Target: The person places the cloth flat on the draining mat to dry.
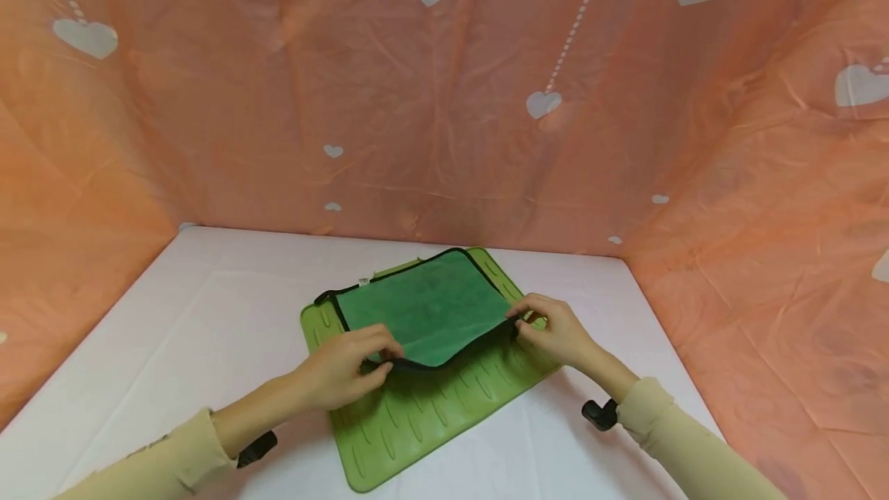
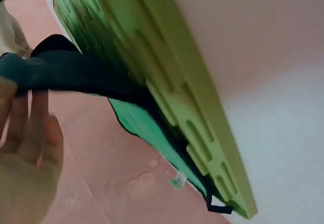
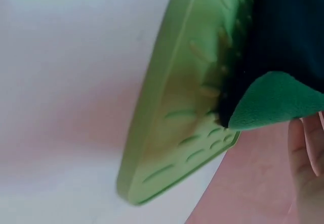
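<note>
A green cloth (image 1: 424, 303) with black edging lies over a lime-green ridged mat (image 1: 430, 415), its near edge raised and sagging in the middle. At the cloth's near left corner, my left hand (image 1: 347, 369) pinches the edging between thumb and fingers. My right hand (image 1: 552, 330) pinches the near right corner. The left wrist view shows the dark underside of the cloth lifted over the ridges, with a black hanging loop (image 2: 220, 209) at the far corner. In the right wrist view, fingers of my right hand (image 3: 309, 158) meet the folded green corner.
The mat sits at an angle on a white-covered table (image 1: 229, 307). Orange-pink fabric (image 1: 430, 99) with pale hearts hangs behind and along both sides. A small white tag (image 1: 364, 282) sticks out of the cloth's far edge. Black devices (image 1: 600, 413) show under both wrists.
</note>
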Demonstrator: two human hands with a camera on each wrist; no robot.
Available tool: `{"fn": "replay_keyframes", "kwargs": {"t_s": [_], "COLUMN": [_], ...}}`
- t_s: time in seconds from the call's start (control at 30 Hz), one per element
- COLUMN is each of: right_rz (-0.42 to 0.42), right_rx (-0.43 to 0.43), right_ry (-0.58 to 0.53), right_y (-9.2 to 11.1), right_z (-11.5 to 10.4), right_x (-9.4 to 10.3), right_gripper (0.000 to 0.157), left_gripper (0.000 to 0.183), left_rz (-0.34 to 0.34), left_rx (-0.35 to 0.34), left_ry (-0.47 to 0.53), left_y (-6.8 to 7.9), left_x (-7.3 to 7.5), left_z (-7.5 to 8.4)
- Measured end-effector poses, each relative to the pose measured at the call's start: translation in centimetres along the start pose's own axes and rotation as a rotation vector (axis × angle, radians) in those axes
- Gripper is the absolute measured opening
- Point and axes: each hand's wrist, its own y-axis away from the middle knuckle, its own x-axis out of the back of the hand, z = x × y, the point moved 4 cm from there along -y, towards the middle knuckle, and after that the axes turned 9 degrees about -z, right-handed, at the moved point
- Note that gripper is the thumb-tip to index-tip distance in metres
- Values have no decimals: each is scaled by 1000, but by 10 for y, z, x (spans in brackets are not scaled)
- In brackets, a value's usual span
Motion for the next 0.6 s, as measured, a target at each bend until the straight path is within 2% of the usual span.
{"fn": "replay_keyframes", "kwargs": {"t_s": [0.1, 0.17, 0.3, 0.37, 0.47, 0.6], "right_rz": [-80, -156, -317, -365, -332, -139], "right_rx": [-4, 2, 17, 10, -8, -83], "right_ry": [17, 20, 40, 49, 16, -62], "right_y": [7, 10, 15, 18, 20, 24], "right_z": [2, 3, 3, 3, 6, 14], "right_x": [-1, -3, -14, -20, -21, -10], "right_gripper": [29, 29, 25, 23, 22, 22], "left_gripper": [18, 16, 15, 14, 12, 11], "left_rz": [-102, -167, -277, -333, -399, -403], "left_rx": [-53, -97, -163, -172, -166, -159], "left_ry": [49, 44, -33, -66, -83, -69], "left_y": [4, 7, 10, 12, 14, 13], "left_x": [-10, -16, -25, -29, -33, -35], "left_z": [5, 7, 9, 9, 9, 11]}}
